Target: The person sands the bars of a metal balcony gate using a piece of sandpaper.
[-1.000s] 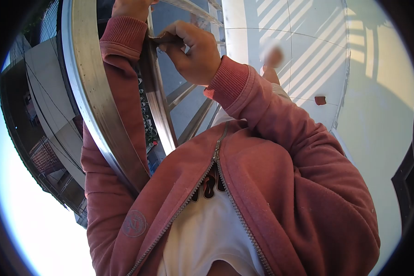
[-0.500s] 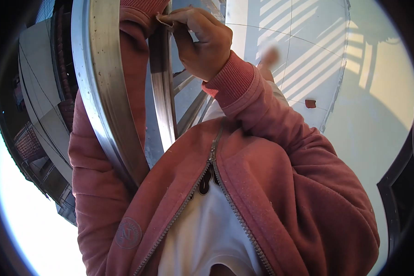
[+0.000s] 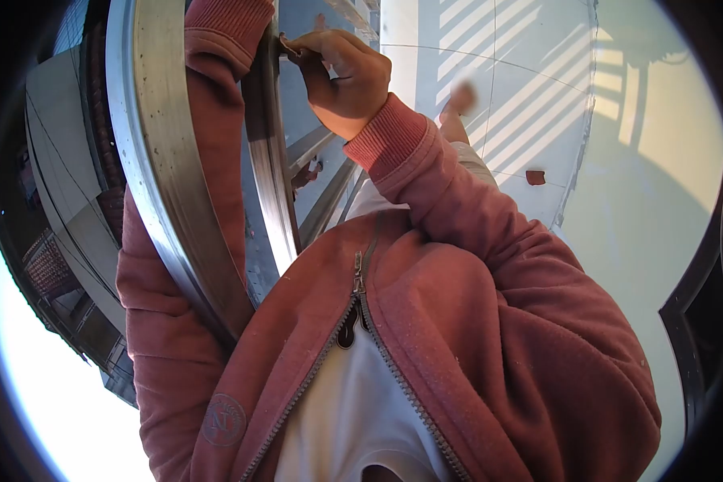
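Observation:
My right hand [image 3: 341, 80] is closed in a pinch, thumb against fingers, on a small brownish ragged-edged piece [image 3: 290, 46]; what it is made of I cannot tell. That piece overlaps the upper part of a narrow metal rail [image 3: 270, 161]. My left arm, in a pink sleeve [image 3: 217, 104], reaches up behind a wide shiny metal handrail [image 3: 157, 153]. Its cuff runs to the top edge of the view, and the left hand lies beyond it.
Slanting metal bars [image 3: 325, 197] join the narrow rail. Below is a pale tiled floor [image 3: 506, 88] with striped shadows, a reddish chip [image 3: 535, 177] and my foot [image 3: 459, 98]. A dark-framed opening [image 3: 691, 321] is at right, rooftops [image 3: 56, 257] at left.
My right hand and the piece in it have shifted slightly left and down in view. The rails and floor have shifted left too, and the left cuff now shows more fully.

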The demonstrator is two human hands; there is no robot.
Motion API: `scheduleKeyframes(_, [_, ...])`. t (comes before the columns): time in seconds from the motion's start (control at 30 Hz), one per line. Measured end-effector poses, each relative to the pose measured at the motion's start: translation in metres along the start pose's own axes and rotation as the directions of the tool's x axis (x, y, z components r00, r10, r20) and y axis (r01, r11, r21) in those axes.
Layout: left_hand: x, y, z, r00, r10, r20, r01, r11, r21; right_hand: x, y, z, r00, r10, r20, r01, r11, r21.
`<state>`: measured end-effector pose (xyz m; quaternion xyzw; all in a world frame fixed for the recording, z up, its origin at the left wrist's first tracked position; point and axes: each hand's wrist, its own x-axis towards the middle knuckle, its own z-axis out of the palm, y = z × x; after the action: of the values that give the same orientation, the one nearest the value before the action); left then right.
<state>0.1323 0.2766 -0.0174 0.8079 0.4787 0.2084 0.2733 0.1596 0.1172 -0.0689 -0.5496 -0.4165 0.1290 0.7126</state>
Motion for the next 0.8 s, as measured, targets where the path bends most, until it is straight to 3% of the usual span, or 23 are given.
scheduleKeyframes(0.27, [0.004,0.002,-0.005,1.0,0.014,0.01,-0.015,0.995,0.1,0.005,0.002,0.0,0.997,0.076,0.009,-0.075,0.997,-0.03])
scheduleKeyframes(0.33, [0.004,-0.003,0.0,0.999,-0.019,0.029,0.019,1.0,-0.005,0.002,0.003,0.002,0.999,0.035,0.002,-0.035,0.999,0.012])
scheduleKeyframes(0.4, [-0.001,0.006,-0.001,0.999,0.003,0.035,-0.004,1.0,0.025,0.015,-0.023,-0.003,0.998,-0.008,0.057,0.006,1.0,0.023])
scheduleKeyframes(0.5, [0.006,0.0,-0.003,0.999,-0.002,0.045,0.003,1.0,-0.012,-0.009,0.024,0.002,0.999,0.045,0.016,-0.044,0.998,-0.051])
scheduleKeyframes(0.53, [0.008,-0.007,-0.002,0.998,0.057,-0.001,-0.057,0.997,0.045,-0.015,0.03,0.006,0.984,0.181,0.003,-0.181,0.983,0.028])
scheduleKeyframes(0.57, [0.008,-0.012,0.002,0.993,0.114,-0.038,-0.11,0.989,0.101,-0.003,0.017,0.004,0.984,0.18,-0.002,-0.18,0.983,0.023])
scheduleKeyframes(0.63, [0.007,-0.002,0.0,0.999,0.039,0.028,-0.041,0.998,0.052,0.018,-0.022,-0.002,0.998,-0.041,0.039,0.04,0.999,0.018])
scheduleKeyframes(0.7, [0.003,0.0,-0.005,0.996,-0.019,0.083,0.017,1.0,0.02,-0.001,0.012,0.014,0.997,-0.069,-0.032,0.072,0.994,0.087])
scheduleKeyframes(0.77, [0.006,-0.002,-0.004,0.999,0.018,0.038,-0.017,1.0,-0.016,-0.033,0.057,0.031,0.936,0.35,-0.04,-0.333,0.916,0.221])
scheduleKeyframes(0.8, [0.005,-0.003,0.0,0.999,0.028,0.035,-0.026,0.999,-0.037,-0.013,0.034,0.001,0.981,0.173,0.09,-0.171,0.985,-0.027])
